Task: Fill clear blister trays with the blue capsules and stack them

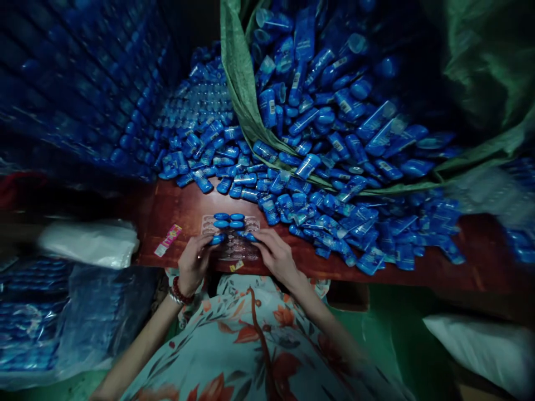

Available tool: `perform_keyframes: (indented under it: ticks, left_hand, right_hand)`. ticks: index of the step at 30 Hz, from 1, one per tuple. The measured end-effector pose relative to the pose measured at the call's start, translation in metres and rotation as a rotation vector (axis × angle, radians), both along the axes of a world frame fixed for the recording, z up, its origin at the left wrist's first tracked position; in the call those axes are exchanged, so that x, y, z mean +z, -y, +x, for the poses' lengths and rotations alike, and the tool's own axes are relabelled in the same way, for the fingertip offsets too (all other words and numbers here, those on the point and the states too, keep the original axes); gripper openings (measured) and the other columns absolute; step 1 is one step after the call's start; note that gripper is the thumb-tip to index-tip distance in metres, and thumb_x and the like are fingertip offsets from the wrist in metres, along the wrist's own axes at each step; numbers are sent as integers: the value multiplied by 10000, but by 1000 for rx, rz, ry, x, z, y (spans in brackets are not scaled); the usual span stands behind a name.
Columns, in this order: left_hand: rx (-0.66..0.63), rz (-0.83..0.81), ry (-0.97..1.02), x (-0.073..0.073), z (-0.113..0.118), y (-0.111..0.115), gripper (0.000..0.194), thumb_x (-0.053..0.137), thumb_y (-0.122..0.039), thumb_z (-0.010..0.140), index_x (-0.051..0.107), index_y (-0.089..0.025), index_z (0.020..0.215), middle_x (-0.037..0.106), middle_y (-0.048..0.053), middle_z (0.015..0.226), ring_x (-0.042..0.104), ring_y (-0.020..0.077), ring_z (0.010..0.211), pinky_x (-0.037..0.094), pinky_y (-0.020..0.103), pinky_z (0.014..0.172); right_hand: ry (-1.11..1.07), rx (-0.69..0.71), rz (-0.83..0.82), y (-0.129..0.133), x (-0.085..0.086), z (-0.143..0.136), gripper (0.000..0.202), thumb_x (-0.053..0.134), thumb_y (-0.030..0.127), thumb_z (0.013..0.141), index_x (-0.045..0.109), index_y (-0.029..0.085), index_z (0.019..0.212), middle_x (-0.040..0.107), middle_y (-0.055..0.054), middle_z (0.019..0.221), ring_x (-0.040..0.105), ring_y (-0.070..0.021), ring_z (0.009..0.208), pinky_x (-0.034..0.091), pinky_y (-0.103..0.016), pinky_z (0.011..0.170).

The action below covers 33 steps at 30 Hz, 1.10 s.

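In front of me a clear plastic tray [238,250] with moulded slots lies on the reddish-brown table [190,203]. Several small blue bottles [229,220] sit in two short columns at its far side. My left hand [194,260] pinches another blue bottle [217,239] over the tray's left part. On the other side, the fingers of my right hand [279,253] close on a blue bottle [249,236] near the right edge. Part of each held bottle is hidden by the fingers. I cannot tell whether these two bottles touch the tray.
A green woven sack [244,106] spills loose blue bottles [301,206] across the table's back and right. Stacked trays of blue bottles [104,100] rise at the left. A pink-and-yellow label strip [168,240] lies left of the tray. White plastic bags [90,244] rest at far left.
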State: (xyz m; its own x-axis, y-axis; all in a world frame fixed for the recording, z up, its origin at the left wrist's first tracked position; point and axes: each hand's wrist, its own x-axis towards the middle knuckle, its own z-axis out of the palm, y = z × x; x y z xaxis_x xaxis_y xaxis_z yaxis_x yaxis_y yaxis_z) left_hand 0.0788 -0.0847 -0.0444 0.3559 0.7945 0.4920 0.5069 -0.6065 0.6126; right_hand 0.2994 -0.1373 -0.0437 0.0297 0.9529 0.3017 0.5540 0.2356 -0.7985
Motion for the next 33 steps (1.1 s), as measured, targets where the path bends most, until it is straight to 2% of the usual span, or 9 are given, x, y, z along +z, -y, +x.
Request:
perform_keyframes:
  ticks: [3, 6, 13, 18, 20, 22, 25, 29, 33]
  left_hand:
    - [-14, 26, -43, -15, -6, -7, 234, 499, -163, 878, 544, -197, 1105, 648, 70, 1014, 623, 169, 942, 536, 332, 810]
    - [-79, 63, -130, -18, -7, -9, 261, 431, -122, 896, 539, -183, 1125, 632, 91, 1018, 614, 159, 932, 540, 299, 790]
    - [-317, 116, -290, 2, -3, -21, 236, 400, -120, 912, 523, -143, 1112, 612, 111, 986, 598, 168, 914, 536, 297, 771]
    - [-308, 96, -314, 4, -4, -28, 242, 382, -121, 916, 530, -162, 1104, 606, 101, 999, 588, 177, 942, 527, 319, 792]
    - [-241, 179, -336, 5, -5, -25, 230, 424, -151, 910, 542, -164, 1106, 606, 107, 1005, 580, 191, 905, 520, 328, 745]
    - [-161, 258, -337, 10, -2, -23, 223, 485, -195, 891, 562, -157, 1097, 603, 119, 1019, 561, 198, 845, 494, 325, 676]
    - [-83, 258, -294, 24, 17, -32, 206, 503, -212, 885, 590, -164, 1064, 609, 98, 1008, 530, 188, 813, 448, 312, 662]
    - [-125, 55, -477, 43, 61, -80, 203, 445, -230, 905, 633, -156, 924, 613, 84, 949, 529, 212, 893, 432, 334, 760]
    - [-370, -98, -729, 48, 104, -130, 198, 479, -266, 880, 629, -165, 961, 609, 87, 975, 575, 206, 870, 431, 291, 710]
  right_hand:
    - [279, 201, 0, -20, 6, -3, 396, 387, 58, 863, 556, 214, 1186, 593, -85, 1064, 589, -173, 978, 514, -295, 822]
    - [538, 292, -33, -31, 18, -7, 378, 374, 58, 868, 562, 194, 1166, 587, -96, 1000, 587, -185, 898, 513, -300, 744]
    - [822, 310, 3, -47, 26, -28, 241, 449, 147, 897, 594, 193, 1083, 577, -75, 896, 546, -187, 805, 462, -296, 681]
    - [727, 216, 54, -38, 16, -20, 301, 443, 169, 905, 570, 228, 1172, 587, -82, 945, 537, -184, 831, 438, -296, 702]
    - [645, 51, 90, -31, 13, -9, 303, 450, 214, 910, 559, 221, 1192, 582, -86, 946, 526, -186, 830, 426, -298, 706]
    - [633, -207, 78, -28, 10, 2, 283, 449, 265, 913, 580, 207, 1158, 569, -92, 910, 504, -201, 818, 404, -319, 705]
    - [748, -472, -54, -33, 6, 13, 278, 497, 349, 880, 614, 172, 1060, 550, -126, 913, 465, -251, 849, 361, -366, 707]
    - [907, -407, -278, -42, 6, 10, 283, 568, 339, 823, 594, 113, 991, 548, -164, 981, 438, -291, 933, 330, -402, 762]
    - [907, -363, -301, -31, 10, 6, 318, 562, 364, 820, 567, 111, 1013, 557, -165, 1048, 448, -302, 986, 327, -402, 787]
